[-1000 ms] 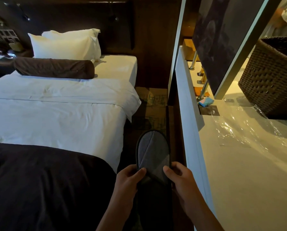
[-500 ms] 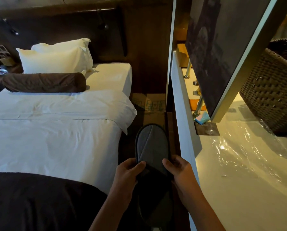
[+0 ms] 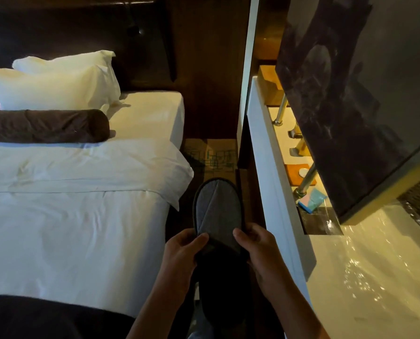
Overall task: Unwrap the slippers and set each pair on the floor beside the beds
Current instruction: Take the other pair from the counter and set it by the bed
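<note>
A grey slipper [image 3: 217,209] with a dark trim is held toe-forward over the narrow gap between the bed and the white counter. My left hand [image 3: 182,250] pinches its left edge with the thumb on top. On the other side, my right hand [image 3: 258,248] grips the right edge the same way. Whether a second slipper lies underneath the first, I cannot tell. The heel end is dark and in shadow below my hands. Crumpled clear plastic wrap [image 3: 365,260] lies on the counter to the right.
The bed [image 3: 77,216] with white sheets, two pillows [image 3: 57,81] and a brown bolster [image 3: 45,126] fills the left. A white counter [image 3: 275,192] runs along the right under a dark screen [image 3: 350,94]. Patterned carpet [image 3: 211,155] shows in the gap ahead.
The view has moved forward and tilted down toward the gap beside the bed. Both hands keep the same hold on the slipper.
</note>
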Demonstrator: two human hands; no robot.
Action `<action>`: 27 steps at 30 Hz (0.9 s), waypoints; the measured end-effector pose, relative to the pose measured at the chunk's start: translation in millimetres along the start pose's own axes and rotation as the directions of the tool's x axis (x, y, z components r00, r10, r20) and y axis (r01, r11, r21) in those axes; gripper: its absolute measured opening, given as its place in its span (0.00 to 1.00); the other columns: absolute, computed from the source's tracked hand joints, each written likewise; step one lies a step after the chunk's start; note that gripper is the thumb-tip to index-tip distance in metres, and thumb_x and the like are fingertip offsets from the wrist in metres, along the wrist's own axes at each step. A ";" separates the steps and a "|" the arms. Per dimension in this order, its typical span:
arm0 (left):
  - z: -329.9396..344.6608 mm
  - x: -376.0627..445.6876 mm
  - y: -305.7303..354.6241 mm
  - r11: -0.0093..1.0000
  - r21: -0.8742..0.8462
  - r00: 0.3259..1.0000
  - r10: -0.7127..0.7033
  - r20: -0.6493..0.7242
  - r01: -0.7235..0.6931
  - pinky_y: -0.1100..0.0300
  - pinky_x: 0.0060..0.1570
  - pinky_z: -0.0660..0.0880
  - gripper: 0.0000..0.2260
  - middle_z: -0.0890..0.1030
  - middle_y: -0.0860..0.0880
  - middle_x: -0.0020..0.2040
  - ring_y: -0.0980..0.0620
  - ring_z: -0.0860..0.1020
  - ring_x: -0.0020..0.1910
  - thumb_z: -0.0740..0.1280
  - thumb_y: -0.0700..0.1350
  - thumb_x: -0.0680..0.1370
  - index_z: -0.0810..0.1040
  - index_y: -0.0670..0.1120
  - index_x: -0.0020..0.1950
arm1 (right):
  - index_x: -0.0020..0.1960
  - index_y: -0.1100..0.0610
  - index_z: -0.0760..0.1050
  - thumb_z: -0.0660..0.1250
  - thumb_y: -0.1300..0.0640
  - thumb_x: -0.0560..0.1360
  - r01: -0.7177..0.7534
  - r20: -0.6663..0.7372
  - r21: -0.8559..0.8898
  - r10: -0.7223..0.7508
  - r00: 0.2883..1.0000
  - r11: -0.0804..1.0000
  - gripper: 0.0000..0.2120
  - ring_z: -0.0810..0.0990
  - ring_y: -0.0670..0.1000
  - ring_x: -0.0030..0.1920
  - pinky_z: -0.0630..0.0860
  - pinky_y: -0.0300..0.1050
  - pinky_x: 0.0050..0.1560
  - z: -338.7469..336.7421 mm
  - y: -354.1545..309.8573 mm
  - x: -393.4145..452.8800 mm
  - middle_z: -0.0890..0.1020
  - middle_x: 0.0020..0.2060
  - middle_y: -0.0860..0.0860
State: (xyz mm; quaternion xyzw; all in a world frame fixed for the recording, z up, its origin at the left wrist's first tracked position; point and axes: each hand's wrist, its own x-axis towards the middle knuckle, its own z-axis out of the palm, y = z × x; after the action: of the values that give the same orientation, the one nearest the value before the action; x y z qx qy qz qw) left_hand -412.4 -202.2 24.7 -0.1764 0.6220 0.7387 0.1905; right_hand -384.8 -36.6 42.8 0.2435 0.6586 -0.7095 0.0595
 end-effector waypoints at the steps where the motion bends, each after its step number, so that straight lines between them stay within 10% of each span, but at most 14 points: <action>1: -2.5 12.7 6.1 1.000 0.001 1.000 0.001 0.007 -0.001 0.51 0.40 0.79 0.03 0.84 0.39 0.40 0.41 0.83 0.39 0.72 0.39 0.75 0.83 0.39 0.45 | 0.45 0.49 0.79 0.69 0.55 0.76 -0.001 -0.004 0.003 0.001 1.000 1.000 0.02 0.83 0.50 0.48 0.79 0.42 0.45 6.4 -6.0 10.8 0.84 0.43 0.48; 11: -21.6 122.7 86.1 1.000 0.006 0.996 0.013 0.092 -0.014 0.50 0.42 0.76 0.07 0.81 0.39 0.38 0.41 0.80 0.39 0.70 0.38 0.75 0.83 0.43 0.38 | 0.42 0.49 0.77 0.68 0.57 0.77 -0.002 -0.053 0.024 0.003 0.999 1.000 0.06 0.79 0.41 0.41 0.77 0.36 0.41 66.7 -63.7 110.4 0.81 0.40 0.43; 27: 18.7 249.2 135.3 0.998 -0.033 0.993 -0.056 0.101 0.060 0.49 0.43 0.79 0.04 0.84 0.37 0.42 0.40 0.83 0.40 0.71 0.39 0.76 0.83 0.39 0.46 | 0.47 0.51 0.79 0.68 0.52 0.77 -0.058 -0.066 -0.050 0.055 0.996 0.997 0.03 0.82 0.53 0.49 0.80 0.58 0.58 64.8 -115.8 239.2 0.83 0.47 0.52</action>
State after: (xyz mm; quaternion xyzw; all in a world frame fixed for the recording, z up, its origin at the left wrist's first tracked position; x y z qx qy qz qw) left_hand -696.3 -189.1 19.0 -0.1605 0.5929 0.7518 0.2398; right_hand -658.1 -27.9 47.1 0.2835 0.6712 -0.6819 0.0645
